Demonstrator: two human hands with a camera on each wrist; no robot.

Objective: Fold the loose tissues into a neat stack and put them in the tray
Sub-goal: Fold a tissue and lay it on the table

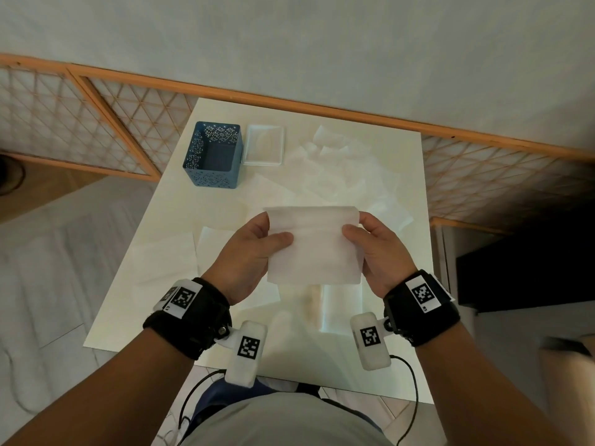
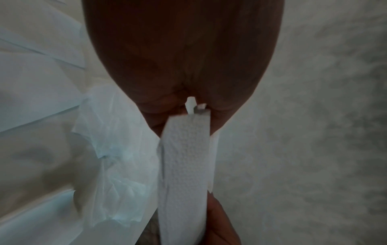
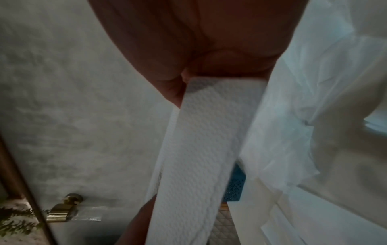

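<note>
Both hands hold one white tissue [image 1: 314, 244] up above the near half of the table, its upper part folded over. My left hand [image 1: 257, 239] pinches its left edge with the thumb on the front. My right hand [image 1: 367, 239] pinches the right edge the same way. In the left wrist view the tissue [image 2: 186, 165] runs edge-on from the palm, and in the right wrist view the embossed tissue [image 3: 201, 149] does likewise. Several loose tissues [image 1: 338, 169] lie spread over the far right of the table. A clear shallow tray [image 1: 264, 144] sits at the back, left of them.
A blue perforated metal box [image 1: 212, 156] stands left of the tray. More flat tissues [image 1: 167, 255] lie on the white table [image 1: 409, 365] at the left, under my hands, and near the front edge. A lattice screen [image 1: 96, 123] runs behind the table.
</note>
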